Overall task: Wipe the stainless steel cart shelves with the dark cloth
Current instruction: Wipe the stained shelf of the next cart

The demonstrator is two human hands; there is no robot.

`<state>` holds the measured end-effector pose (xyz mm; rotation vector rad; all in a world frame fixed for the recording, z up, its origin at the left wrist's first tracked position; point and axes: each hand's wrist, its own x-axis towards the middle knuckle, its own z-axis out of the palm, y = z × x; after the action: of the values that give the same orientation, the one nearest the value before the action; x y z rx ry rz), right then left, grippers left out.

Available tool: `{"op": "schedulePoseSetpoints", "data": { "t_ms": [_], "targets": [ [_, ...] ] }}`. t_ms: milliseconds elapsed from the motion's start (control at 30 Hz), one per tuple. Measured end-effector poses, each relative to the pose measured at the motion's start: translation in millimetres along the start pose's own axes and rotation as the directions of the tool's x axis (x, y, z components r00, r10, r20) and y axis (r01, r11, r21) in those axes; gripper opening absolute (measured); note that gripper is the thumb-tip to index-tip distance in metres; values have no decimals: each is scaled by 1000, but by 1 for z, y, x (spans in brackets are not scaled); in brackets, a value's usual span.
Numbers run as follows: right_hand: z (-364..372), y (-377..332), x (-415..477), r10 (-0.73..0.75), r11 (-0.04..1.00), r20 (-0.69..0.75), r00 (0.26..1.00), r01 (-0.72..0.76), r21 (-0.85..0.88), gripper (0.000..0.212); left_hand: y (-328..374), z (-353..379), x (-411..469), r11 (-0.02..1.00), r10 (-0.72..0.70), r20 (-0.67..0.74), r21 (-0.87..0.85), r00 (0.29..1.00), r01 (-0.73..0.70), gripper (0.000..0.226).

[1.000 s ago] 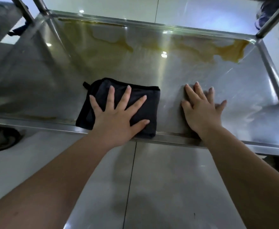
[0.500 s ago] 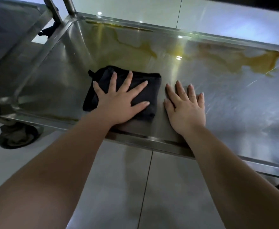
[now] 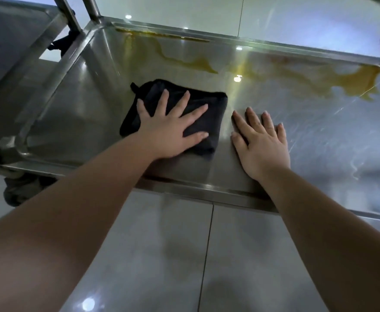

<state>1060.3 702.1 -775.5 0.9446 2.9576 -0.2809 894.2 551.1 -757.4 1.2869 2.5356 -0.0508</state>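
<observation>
A folded dark cloth (image 3: pixel 213 109) lies flat on the stainless steel cart shelf (image 3: pixel 83 113), left of its middle. My left hand (image 3: pixel 173 129) presses down on the cloth with fingers spread. My right hand (image 3: pixel 263 143) rests palm down on the bare steel just right of the cloth, fingers apart and holding nothing. A yellow-brown spill (image 3: pixel 342 79) runs along the far side of the shelf, thickest at the far right corner, beyond both hands.
The shelf has a raised rim (image 3: pixel 207 192) on its near edge. Upright cart posts (image 3: pixel 90 7) rise at the far left corner. A caster wheel (image 3: pixel 20 190) sits below the near left corner. Glossy floor tiles (image 3: pixel 207 255) lie beneath my arms.
The cloth under my left hand has slid away from the near rim toward the spill. My right hand has drawn closer to the cloth, and the view has shifted left.
</observation>
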Motion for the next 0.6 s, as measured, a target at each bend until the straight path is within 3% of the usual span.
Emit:
{"op": "schedulePoseSetpoints", "data": {
  "t_ms": [167,400,600],
  "targets": [
    [-2,-2,0,3,1000,12,1000,-3,-19,53,-13,20,-71,999,-13,-10,44,1000,14,74],
    [-9,-18,12,70,997,109,992,-71,6,53,-15,26,-78,997,-59,-63,36,996,61,72],
    [2,-21,13,83,996,33,996,-81,-39,55,-18,30,-74,999,-35,-94,20,995,37,71]
  ]
}}
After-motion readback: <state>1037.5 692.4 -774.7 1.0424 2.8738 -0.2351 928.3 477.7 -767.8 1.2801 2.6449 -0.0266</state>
